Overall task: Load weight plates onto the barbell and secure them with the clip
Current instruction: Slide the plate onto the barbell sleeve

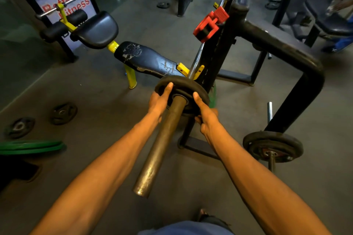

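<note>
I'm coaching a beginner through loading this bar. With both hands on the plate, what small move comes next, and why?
Probably push the weight plate inward along the barbell sleeve until it stops. The left hand and right hand both grip its rim, and whether it is fully seated is unclear. The red clip sits up by the rack, not yet on the sleeve.

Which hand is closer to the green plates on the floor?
Left. The left hand holds the black plate on its edge toward the green plates; the right hand holds the opposite edge.
</note>
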Available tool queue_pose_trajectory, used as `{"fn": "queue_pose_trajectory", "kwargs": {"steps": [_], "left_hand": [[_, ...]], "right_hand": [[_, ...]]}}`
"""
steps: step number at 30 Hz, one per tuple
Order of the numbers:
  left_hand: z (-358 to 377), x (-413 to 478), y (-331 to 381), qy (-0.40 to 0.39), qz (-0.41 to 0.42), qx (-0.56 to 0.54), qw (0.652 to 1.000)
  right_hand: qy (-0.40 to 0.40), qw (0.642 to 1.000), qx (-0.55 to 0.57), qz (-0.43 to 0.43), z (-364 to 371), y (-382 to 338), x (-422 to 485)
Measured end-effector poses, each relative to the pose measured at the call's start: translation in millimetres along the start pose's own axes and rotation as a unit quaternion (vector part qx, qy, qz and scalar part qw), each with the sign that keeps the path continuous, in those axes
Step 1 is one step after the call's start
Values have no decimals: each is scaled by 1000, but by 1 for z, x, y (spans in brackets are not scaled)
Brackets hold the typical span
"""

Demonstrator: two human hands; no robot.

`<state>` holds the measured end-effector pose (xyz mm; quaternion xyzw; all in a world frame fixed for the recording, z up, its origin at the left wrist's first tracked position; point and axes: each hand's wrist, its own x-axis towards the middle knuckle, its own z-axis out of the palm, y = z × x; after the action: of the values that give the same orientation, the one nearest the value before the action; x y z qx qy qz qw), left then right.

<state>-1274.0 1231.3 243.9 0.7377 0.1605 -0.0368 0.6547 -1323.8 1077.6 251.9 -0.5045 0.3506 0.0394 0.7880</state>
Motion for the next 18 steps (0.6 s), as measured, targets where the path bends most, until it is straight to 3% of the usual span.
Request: {"fn": "queue_pose_trajectory", "kwargs": {"steps": [4,8,13,18], "left_hand": [[-3,-22,2,19,-32,28,999],[2,-74,0,27,103,138,985],[22,-125,-6,-77,225,197,951],[79,-157,-33,-219,225,259,913]], "right_hand": [[-6,999,-33,-23,-14,1,-6],[5,989,-122,-85,-45,0,-15],[21,972,-184,-146,-96,6,-56],[83,945,-262,-179,-184,22,-78]]}}
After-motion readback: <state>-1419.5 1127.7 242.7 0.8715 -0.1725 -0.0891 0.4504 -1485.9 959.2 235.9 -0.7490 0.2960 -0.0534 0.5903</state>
